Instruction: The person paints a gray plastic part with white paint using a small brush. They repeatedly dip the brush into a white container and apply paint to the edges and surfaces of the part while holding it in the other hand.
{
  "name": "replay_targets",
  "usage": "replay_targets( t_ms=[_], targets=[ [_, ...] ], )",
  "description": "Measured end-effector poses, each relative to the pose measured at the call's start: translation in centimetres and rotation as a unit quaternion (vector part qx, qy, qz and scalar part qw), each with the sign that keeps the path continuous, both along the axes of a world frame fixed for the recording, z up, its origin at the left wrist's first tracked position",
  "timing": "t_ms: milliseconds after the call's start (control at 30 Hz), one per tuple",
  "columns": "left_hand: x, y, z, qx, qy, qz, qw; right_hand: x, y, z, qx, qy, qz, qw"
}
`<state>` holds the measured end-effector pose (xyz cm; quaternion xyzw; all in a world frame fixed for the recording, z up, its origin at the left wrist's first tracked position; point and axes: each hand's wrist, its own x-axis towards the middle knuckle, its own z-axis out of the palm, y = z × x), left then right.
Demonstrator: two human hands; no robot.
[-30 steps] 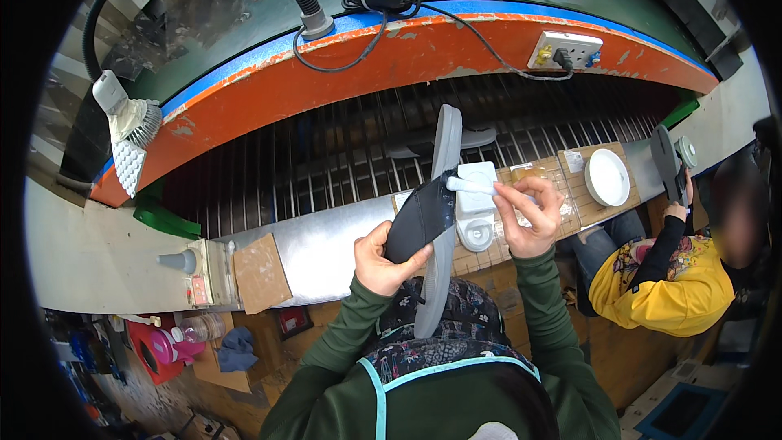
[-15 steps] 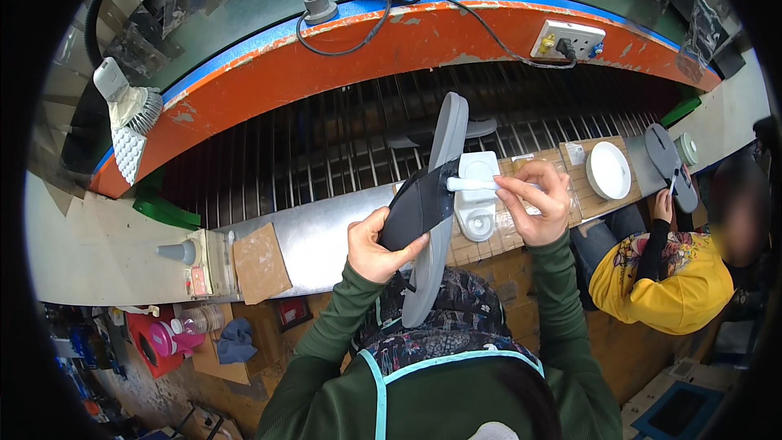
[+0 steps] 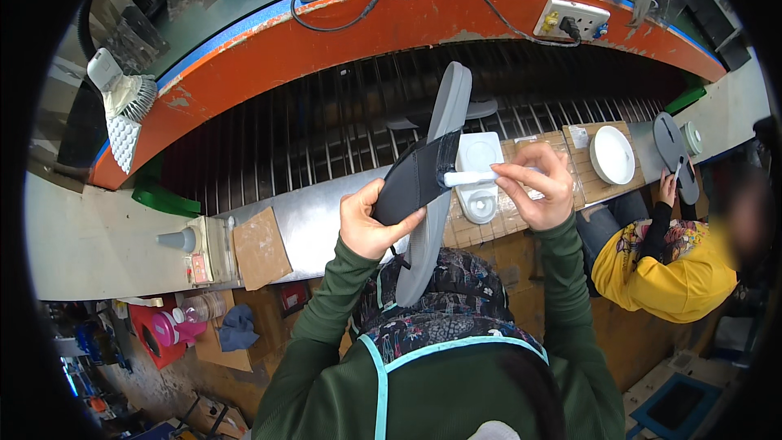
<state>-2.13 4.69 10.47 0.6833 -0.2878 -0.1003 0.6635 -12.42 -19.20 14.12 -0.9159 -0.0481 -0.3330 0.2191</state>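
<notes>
A grey sandal sole (image 3: 450, 110) with a wide black strap (image 3: 410, 183) stands on edge in front of me. My left hand (image 3: 366, 220) is closed round the strap's near end, thumb on one side and fingers on the other. Between the fingertips of my right hand (image 3: 540, 187) is the handle of a small white brush (image 3: 471, 179). Its tip touches the strap's edge next to the sole. Just behind the brush, a white plastic holder (image 3: 479, 151) with a round well sits on the bench, partly hidden.
A white bowl (image 3: 612, 155) stands on cardboard at the right. Behind the bench runs a roller conveyor (image 3: 309, 122) under an orange panel (image 3: 261, 57); another sandal lies on it. A co-worker in yellow (image 3: 672, 273) handles a grey sandal. Brown board (image 3: 261, 248) lies at left.
The view has shifted slightly. My left hand still grips the strap, while the brush in my right hand has moved a little along the strap's edge.
</notes>
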Motion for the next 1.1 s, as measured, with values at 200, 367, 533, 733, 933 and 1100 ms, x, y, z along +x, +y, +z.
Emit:
replay_targets(
  t_ms=[200,367,533,733,933,1100],
  targets=[
    [0.3,0.1,0.4,0.003,0.004,-0.004,1.0,0.0,-0.5,0.2,-0.001,0.017,0.038,0.999],
    [0.4,0.2,0.8,-0.004,0.012,-0.001,1.0,0.2,-0.6,-0.4,0.033,0.013,0.061,0.998],
    [0.3,0.2,1.1,-0.014,0.061,-0.01,0.998,0.4,-0.4,-1.1,0.075,0.004,0.081,0.994],
    [0.3,0.0,1.1,-0.034,0.086,-0.006,0.996,0.2,-0.4,-1.3,0.088,0.019,0.088,0.992],
    [0.5,-0.3,0.8,-0.052,0.098,0.016,0.994,0.2,-0.1,-1.6,0.096,0.014,0.089,0.991],
    [0.6,-0.6,0.3,-0.075,0.113,0.031,0.99,0.0,0.2,-2.2,0.11,0.025,0.085,0.99]
  ],
)
